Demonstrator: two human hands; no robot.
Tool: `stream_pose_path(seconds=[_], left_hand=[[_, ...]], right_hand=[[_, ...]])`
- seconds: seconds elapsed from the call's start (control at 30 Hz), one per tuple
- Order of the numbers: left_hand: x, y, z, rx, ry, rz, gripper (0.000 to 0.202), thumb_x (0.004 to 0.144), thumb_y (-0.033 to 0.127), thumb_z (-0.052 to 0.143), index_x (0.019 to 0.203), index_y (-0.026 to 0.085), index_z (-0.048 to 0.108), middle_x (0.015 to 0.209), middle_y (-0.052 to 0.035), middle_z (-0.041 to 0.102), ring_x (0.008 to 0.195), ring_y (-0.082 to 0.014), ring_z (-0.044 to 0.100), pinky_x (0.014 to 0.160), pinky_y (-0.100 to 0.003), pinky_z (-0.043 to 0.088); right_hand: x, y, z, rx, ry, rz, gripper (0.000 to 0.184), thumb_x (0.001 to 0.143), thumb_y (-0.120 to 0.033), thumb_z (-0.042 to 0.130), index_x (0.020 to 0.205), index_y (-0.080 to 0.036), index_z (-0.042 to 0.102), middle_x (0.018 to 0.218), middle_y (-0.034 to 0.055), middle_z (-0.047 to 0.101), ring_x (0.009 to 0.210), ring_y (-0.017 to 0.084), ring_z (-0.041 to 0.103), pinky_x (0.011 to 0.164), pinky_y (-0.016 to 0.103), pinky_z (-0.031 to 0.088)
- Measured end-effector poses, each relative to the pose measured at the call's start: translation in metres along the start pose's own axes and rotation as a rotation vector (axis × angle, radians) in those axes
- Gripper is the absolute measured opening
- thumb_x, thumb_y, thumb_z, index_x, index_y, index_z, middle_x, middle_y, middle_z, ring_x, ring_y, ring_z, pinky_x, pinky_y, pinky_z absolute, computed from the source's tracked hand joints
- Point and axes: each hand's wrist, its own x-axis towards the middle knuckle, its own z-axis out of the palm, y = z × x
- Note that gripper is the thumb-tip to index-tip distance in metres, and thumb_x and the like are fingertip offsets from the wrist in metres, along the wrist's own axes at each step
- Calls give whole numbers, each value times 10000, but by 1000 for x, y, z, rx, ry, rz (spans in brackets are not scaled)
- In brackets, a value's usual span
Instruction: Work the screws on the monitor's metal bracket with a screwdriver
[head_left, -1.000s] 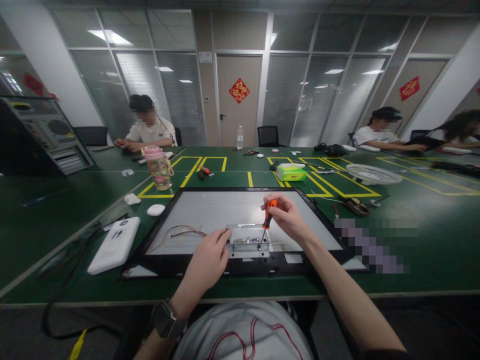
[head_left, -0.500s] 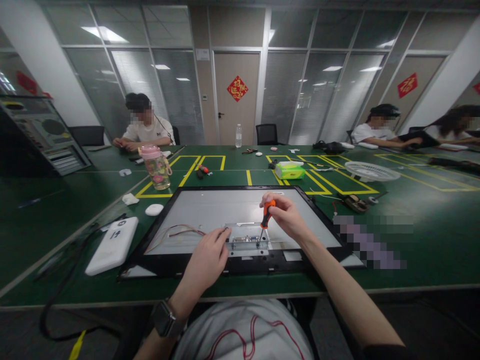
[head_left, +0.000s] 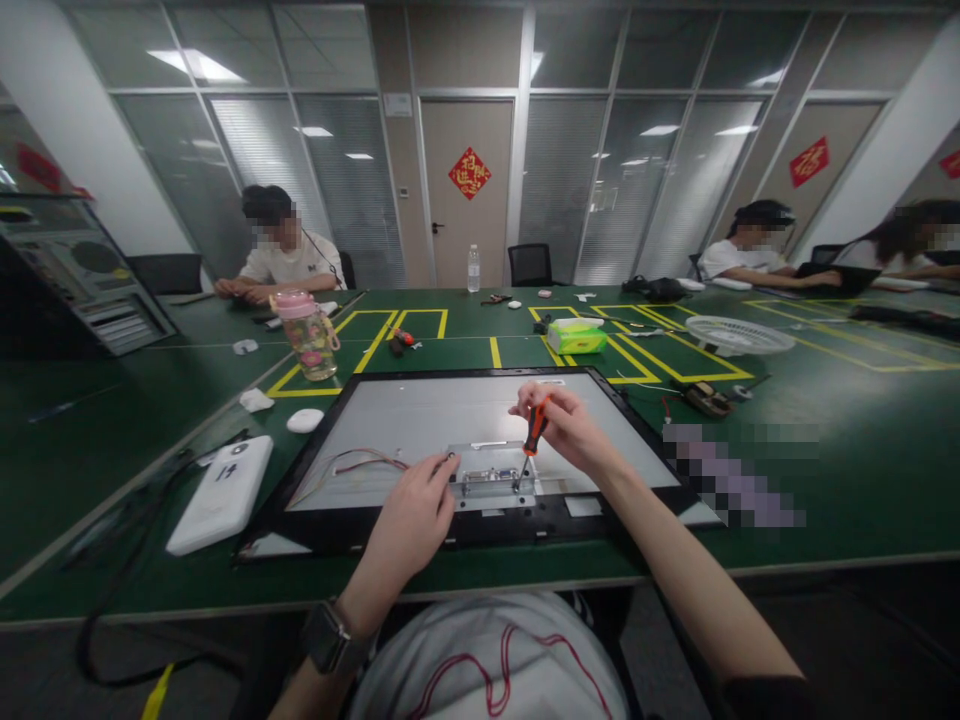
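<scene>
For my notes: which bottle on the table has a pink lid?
The flowered bottle at the left, close to the camera; the clear water bottle stands far back.

The right hand (head_left: 568,428) hides most of the screwdriver (head_left: 535,430), and its tip is too small to tell what it touches. A pixelated patch (head_left: 735,475) masks part of the table (head_left: 840,520). The left edge cuts off a computer case (head_left: 67,285).

office-type workshop: glass partitions (head_left: 315,190), green taped benches (head_left: 825,420), co-workers (head_left: 281,250) seated.
</scene>
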Motion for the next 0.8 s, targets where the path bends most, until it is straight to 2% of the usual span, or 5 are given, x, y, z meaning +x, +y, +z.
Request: stream_pose_path(seconds=[0.17,0.4,0.57,0.8], left_hand=[[0,1,-2,-2,-6,-15,416,898,137,435,1271,168,619,1218,-119,654,1077,-245,636,967,-417,535],[1,0,-1,15,-10,2,412,900,144,435,1267,167,621,1226,-120,654,1095,-245,631,988,-421,525],[1,0,0,15,-20,-1,420,903,139,420,1278,145,611,1232,-132,650,1098,-248,628,983,-426,526],[1,0,0,1,0,-1,411,907,140,420,1266,161,620,1228,-125,655,1090,-244,634,981,-422,525]], right_hand=[[0,0,-5,-38,31,55,279,815,-451,742,1013,-255,747,830,33,700,780,176,647,827,368,529],[1,0,-2,-62,12,-9,183,757,-414,801,840,-256,761,943,18,664,839,156,621,904,383,526],[-1,-2,-2,-72,2,37,255,829,-414,736,1035,-266,754,887,40,716,867,177,651,816,344,520],[-1,-8,0,-100,-83,77,311,889,-398,663,1159,-251,710,1053,79,734,940,207,690,909,394,503]])
